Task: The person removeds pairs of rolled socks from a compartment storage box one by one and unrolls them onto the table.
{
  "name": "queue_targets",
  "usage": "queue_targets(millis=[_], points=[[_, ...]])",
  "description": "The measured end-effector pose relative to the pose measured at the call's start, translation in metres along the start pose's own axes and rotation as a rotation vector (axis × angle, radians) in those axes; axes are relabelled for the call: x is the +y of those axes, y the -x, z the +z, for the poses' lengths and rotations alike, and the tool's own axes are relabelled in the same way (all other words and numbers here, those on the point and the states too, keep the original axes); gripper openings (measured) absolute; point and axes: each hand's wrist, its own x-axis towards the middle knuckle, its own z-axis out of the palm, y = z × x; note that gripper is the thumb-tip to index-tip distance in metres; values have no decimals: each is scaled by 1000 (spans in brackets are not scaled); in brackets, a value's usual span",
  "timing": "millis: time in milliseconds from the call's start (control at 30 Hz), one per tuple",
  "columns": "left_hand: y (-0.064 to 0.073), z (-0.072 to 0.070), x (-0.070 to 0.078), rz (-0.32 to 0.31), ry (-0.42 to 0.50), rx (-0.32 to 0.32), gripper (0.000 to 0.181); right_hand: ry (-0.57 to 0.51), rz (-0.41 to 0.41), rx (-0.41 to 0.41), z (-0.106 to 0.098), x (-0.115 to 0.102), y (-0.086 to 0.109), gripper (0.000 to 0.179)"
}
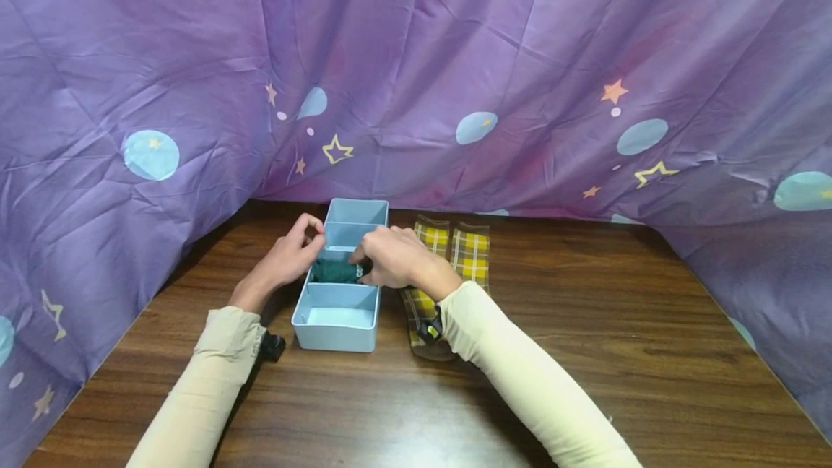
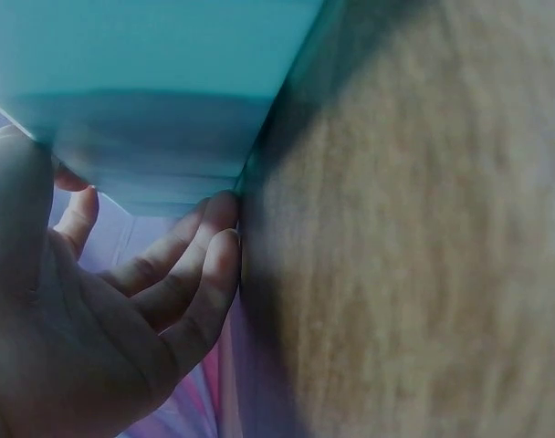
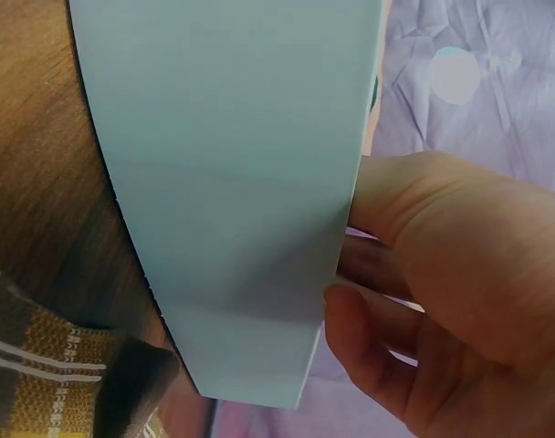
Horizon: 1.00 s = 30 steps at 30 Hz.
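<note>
A light blue storage box (image 1: pixel 338 338) with several compartments in a row stands on the table. In the compartment second from the front lies a dark green fabric bundle (image 1: pixel 330 271) with white lettering at its right end. My right hand (image 1: pixel 394 257) reaches over the right rim, its thumb and forefinger pinching that end; other fingers curl by the outer wall in the right wrist view. At the left rim, my left hand (image 1: pixel 290 255) grips the box wall, fingertips against the outside (image 2: pixel 218 251). Its thumb tip is hidden in the left wrist view.
Two yellow plaid socks (image 1: pixel 471 255) lie flat side by side, right of the box, one partly under my right forearm. The brown wooden table (image 1: pixel 585 331) extends to the right. A purple curtain (image 1: pixel 507 78) with stars hangs behind the table.
</note>
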Motion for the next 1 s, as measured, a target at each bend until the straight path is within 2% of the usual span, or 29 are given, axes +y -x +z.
queue_targets(millis=[433, 667, 1000], points=[[-1, 0, -1, -5, 45, -19, 24, -9, -14, 46, -5, 1, 5, 44], [0, 2, -1, -16, 21, -21, 23, -28, -19, 72, -10, 1, 11, 41], [1, 0, 0, 28, 32, -12, 22, -59, -26, 123, -18, 1, 13, 31]])
